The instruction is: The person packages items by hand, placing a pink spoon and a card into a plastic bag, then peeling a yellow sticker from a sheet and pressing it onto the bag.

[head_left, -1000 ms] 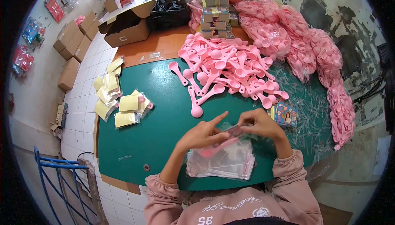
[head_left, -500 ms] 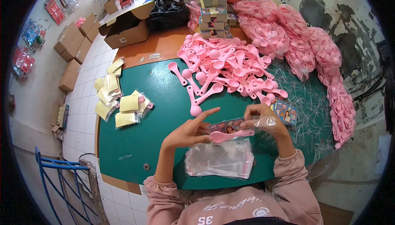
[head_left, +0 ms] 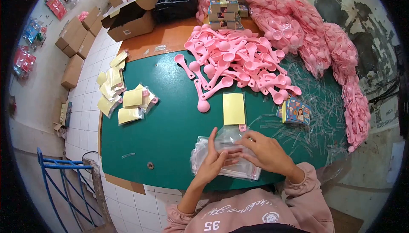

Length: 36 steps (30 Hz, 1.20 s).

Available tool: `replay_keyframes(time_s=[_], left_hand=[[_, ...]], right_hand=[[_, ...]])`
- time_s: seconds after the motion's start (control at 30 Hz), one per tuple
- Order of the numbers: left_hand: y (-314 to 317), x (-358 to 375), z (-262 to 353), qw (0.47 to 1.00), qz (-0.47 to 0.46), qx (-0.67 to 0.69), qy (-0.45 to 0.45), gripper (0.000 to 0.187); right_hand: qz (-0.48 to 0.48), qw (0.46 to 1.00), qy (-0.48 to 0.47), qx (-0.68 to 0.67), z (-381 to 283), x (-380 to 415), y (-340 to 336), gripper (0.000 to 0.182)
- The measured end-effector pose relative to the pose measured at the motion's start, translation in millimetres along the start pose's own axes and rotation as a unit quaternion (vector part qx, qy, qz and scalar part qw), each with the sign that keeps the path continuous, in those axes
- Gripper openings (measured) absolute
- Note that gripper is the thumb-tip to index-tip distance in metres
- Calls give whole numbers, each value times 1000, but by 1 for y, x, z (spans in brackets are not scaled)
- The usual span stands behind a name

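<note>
A clear plastic bag with a yellow card [head_left: 234, 109] and a pink spoon handle end [head_left: 242, 127] showing in it lies in front of my hands. Its clear end overlaps a stack of clear plastic bags [head_left: 200, 156] near the table edge. My left hand [head_left: 214, 159] is over the stack, index finger raised and the others stretched toward the right. Beside it, my right hand [head_left: 270, 153] has its thumb and fingers apart at the bag's clear end; no firm grip shows.
Loose pink spoons [head_left: 238, 58] are heaped at the back of the green table [head_left: 162, 147]. Printed cards [head_left: 297, 111] and clear plastic strips [head_left: 317, 122] lie right. Packed bags [head_left: 132, 98] lie left. Banded card stacks [head_left: 223, 5] and bagged spoons [head_left: 302, 37] stand behind.
The printed card and pink spoon have left my hands. A bag with a yellow-faced card and a spoon now lies on the table, and both hands have come lower, over the bag stack.
</note>
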State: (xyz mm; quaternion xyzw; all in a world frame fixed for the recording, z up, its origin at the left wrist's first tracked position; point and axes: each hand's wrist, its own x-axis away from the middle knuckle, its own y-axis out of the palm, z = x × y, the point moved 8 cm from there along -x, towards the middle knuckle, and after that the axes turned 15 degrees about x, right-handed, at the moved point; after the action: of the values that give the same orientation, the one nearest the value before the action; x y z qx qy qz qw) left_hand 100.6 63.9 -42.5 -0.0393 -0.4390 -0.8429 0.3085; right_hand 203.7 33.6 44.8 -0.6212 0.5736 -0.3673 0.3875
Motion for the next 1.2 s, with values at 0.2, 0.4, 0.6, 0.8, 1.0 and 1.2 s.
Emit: replay_keyframes(time_s=[0.2, 0.4, 0.6, 0.8, 1.0, 1.2], left_hand=[[-4, 0, -4, 998, 10, -60, 13, 64], [8, 9, 18, 946, 46, -311, 82, 67], [9, 9, 33, 914, 43, -359, 181, 65], [0, -2, 23, 975, 45, -199, 92, 51], [-1, 6, 23, 996, 59, -57, 22, 31], [-4, -1, 13, 987, 35, -148, 49, 25]], right_hand=[[5, 999, 28, -13, 2, -12, 19, 22], [-7, 996, -34, -85, 9, -25, 39, 19], [-2, 997, -70, -20, -13, -16, 26, 21], [-36, 986, -159, -29, -24, 0, 25, 18], [16, 944, -48, -327, 98, 34, -73, 24], [217, 762, 393, 466, 167, 92, -150, 36]])
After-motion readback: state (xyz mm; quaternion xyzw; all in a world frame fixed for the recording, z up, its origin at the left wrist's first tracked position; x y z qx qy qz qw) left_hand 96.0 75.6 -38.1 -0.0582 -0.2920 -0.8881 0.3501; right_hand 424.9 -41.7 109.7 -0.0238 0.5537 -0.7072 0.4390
